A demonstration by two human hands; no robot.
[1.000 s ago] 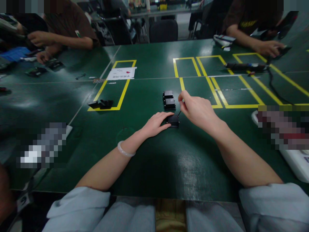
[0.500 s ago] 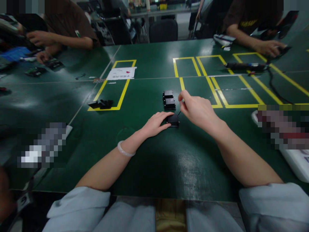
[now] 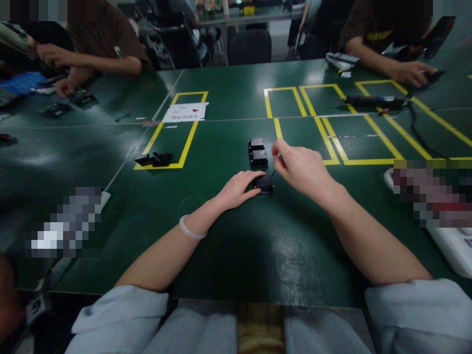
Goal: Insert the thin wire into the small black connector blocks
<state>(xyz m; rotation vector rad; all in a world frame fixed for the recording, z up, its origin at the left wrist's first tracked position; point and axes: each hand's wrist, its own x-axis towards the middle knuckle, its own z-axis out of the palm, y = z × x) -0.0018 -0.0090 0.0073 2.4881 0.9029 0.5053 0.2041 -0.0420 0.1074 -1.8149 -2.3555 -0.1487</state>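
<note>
On the green table, a small black block (image 3: 264, 184) lies between the thumb and fingers of my left hand (image 3: 236, 191), which grips it from the left. My right hand (image 3: 298, 167) is closed in a pinch on a thin dark tool (image 3: 273, 173), whose tip reaches the block's upper right corner. Just beyond, two similar black blocks, a nearer one (image 3: 259, 158) and a farther one (image 3: 257, 144), sit one behind the other, left of my right fingertips.
Black parts (image 3: 154, 159) lie in a yellow taped outline at left, below a white paper sheet (image 3: 185, 112). A dark cylindrical tool with a cable (image 3: 378, 102) is at right. Two people sit across the green table (image 3: 228, 265). Blurred-out objects flank my arms.
</note>
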